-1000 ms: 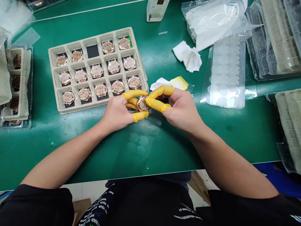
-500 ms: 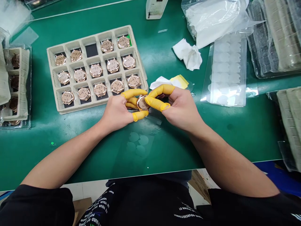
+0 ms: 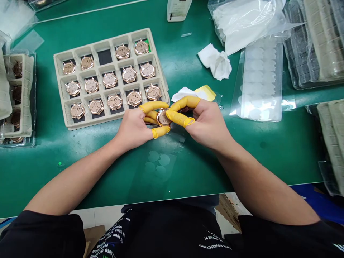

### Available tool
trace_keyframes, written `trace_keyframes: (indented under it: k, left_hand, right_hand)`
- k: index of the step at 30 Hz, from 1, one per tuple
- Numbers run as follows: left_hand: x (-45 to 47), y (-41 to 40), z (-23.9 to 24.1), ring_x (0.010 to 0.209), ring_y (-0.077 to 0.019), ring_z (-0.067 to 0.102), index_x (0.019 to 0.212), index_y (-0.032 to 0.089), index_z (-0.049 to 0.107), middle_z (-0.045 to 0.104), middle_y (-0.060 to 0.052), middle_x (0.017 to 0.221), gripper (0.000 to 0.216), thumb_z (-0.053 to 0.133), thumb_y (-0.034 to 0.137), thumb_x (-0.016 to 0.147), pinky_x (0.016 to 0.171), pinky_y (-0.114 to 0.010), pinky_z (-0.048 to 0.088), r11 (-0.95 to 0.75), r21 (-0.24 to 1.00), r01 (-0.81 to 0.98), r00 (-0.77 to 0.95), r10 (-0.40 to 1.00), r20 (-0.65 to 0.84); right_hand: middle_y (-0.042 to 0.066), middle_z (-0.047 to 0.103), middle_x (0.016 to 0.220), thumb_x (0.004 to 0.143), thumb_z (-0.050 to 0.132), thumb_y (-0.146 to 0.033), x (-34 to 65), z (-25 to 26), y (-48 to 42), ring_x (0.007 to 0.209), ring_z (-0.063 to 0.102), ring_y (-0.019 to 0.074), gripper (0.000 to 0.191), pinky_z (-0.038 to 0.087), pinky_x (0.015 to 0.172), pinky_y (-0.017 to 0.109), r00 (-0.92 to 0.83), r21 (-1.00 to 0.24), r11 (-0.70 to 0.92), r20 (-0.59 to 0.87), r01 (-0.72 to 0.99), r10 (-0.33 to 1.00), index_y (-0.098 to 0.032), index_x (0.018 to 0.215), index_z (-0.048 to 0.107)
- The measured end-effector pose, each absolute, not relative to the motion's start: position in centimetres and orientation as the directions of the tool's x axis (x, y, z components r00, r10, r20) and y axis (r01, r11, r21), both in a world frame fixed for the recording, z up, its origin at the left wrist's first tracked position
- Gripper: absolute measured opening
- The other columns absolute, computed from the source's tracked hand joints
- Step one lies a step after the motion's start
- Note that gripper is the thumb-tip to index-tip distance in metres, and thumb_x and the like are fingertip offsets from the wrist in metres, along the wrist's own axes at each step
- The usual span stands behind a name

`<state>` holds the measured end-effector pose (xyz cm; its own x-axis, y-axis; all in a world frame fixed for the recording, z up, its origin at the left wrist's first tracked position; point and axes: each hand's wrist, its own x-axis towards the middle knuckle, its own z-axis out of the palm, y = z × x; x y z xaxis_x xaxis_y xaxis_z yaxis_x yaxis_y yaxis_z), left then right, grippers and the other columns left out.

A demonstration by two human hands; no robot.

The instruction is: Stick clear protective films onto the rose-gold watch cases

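Observation:
A rose-gold watch case [image 3: 163, 118] is held back side up between both hands. Yellow finger cots cover several fingertips. My left hand [image 3: 137, 125] grips the case by its edges, thumb below and fingers above. The thumb and forefinger of my right hand [image 3: 204, 120] close on the case's right side and hide part of it. Just beyond my left hand lies a beige compartment tray [image 3: 100, 123] of similar watch cases, backs up. One compartment [image 3: 104, 56] in its far row shows only a black pad.
A clear sheet with round film discs [image 3: 158, 163] lies nearer me. Crumpled white tissue [image 3: 215, 62], a yellow-and-white paper piece [image 3: 205, 93] and a stack of clear film strips [image 3: 259, 89] are to the right. More trays stand at left [image 3: 27, 96] and right [image 3: 331, 125].

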<state>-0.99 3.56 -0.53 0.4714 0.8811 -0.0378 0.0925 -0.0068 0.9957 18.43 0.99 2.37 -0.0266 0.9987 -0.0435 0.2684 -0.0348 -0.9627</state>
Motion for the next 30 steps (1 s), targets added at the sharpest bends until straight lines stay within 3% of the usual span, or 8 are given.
trace_keyframes:
  k: [7,10,12,14,17,19,24,30]
  left_hand:
    - [-1.0,3.5,-0.7,0.079,-0.0142,0.077,0.126,0.019,0.074,0.081,-0.001,0.091,0.060,0.090,0.021,0.068,0.081,-0.027,0.067,-0.014,0.994,0.111,0.445,0.895,-0.037]
    - [-0.9,3.4,-0.7,0.080,-0.0142,0.078,0.125,0.020,0.074,0.082,-0.001,0.093,0.060,0.091,0.022,0.068,0.080,-0.026,0.067,-0.009,0.993,0.118,0.434,0.900,-0.043]
    - [-0.9,3.4,-0.7,0.080,-0.0142,0.078,0.125,0.019,0.074,0.082,-0.001,0.093,0.060,0.091,0.022,0.068,0.079,-0.025,0.067,-0.011,0.994,0.111,0.435,0.900,-0.039]
    - [-0.8,3.4,-0.7,0.080,-0.0142,0.078,0.124,0.018,0.074,0.081,-0.001,0.091,0.059,0.090,0.022,0.068,0.078,-0.024,0.066,-0.016,0.995,0.098,0.431,0.902,-0.029]
    - [-0.9,3.4,-0.7,0.077,-0.0143,0.078,0.125,0.018,0.073,0.081,0.000,0.087,0.059,0.089,0.020,0.068,0.076,-0.023,0.066,-0.017,0.997,0.079,0.434,0.901,-0.019]
    - [-1.0,3.3,-0.8,0.073,-0.0140,0.077,0.125,0.018,0.074,0.080,0.001,0.083,0.060,0.089,0.018,0.067,0.072,-0.023,0.065,-0.013,0.997,0.074,0.443,0.896,-0.021]
    - [-1.1,3.1,-0.8,0.073,-0.0153,0.077,0.125,0.019,0.075,0.080,0.000,0.082,0.059,0.090,0.022,0.068,0.069,-0.025,0.064,-0.013,0.998,0.069,0.441,0.897,-0.019]
    - [-1.1,3.3,-0.7,0.070,-0.0130,0.073,0.128,0.016,0.074,0.077,-0.001,0.081,0.062,0.091,0.027,0.068,0.070,-0.024,0.063,-0.036,0.995,0.088,0.460,0.888,-0.008]
  right_hand:
    - [0.000,0.071,0.090,0.082,0.086,-0.046,19.2,2.4,1.3,0.081,0.063,0.0144,0.028,0.054,0.081,0.033,0.089,-0.976,0.031,0.051,0.215,0.995,-0.023,0.089,0.072]
    - [-0.001,0.062,0.076,0.090,0.080,-0.054,20.0,2.4,1.6,0.066,0.054,0.0100,0.038,0.046,0.063,0.028,0.180,-0.989,0.080,0.102,0.125,0.978,-0.021,0.076,0.067]
    - [-0.002,0.052,0.066,0.089,0.079,-0.060,20.2,2.3,1.7,0.056,0.045,0.0079,0.048,0.035,0.050,0.026,0.165,-0.998,0.033,0.040,0.047,0.985,-0.021,0.067,0.061]
    - [-0.004,0.053,0.068,0.080,0.087,-0.059,20.0,2.3,1.7,0.052,0.044,0.0071,0.044,0.029,0.044,0.024,0.088,-0.997,-0.079,-0.080,-0.021,0.993,-0.022,0.077,0.064]
    - [-0.004,0.061,0.074,0.064,0.099,-0.047,19.0,2.4,1.5,0.053,0.049,0.0066,0.051,0.032,0.043,0.021,-0.100,-0.962,-0.271,-0.266,-0.034,0.959,-0.022,0.098,0.071]
    - [-0.004,0.062,0.069,0.056,0.103,-0.041,18.2,2.3,1.3,0.052,0.049,0.0058,0.053,0.033,0.042,0.020,-0.157,-0.939,-0.341,-0.331,-0.038,0.930,-0.018,0.094,0.073]
    - [-0.002,0.061,0.053,0.052,0.100,-0.045,16.6,1.9,1.0,0.038,0.045,0.0073,0.044,0.031,0.031,0.021,-0.047,-0.918,-0.377,-0.374,-0.124,0.926,-0.016,0.073,0.074]
    - [0.002,0.060,0.046,0.054,0.097,-0.047,16.8,2.3,1.1,0.037,0.052,0.0117,0.039,0.040,0.032,0.023,0.018,-0.900,-0.394,-0.404,-0.185,0.915,-0.016,0.060,0.073]
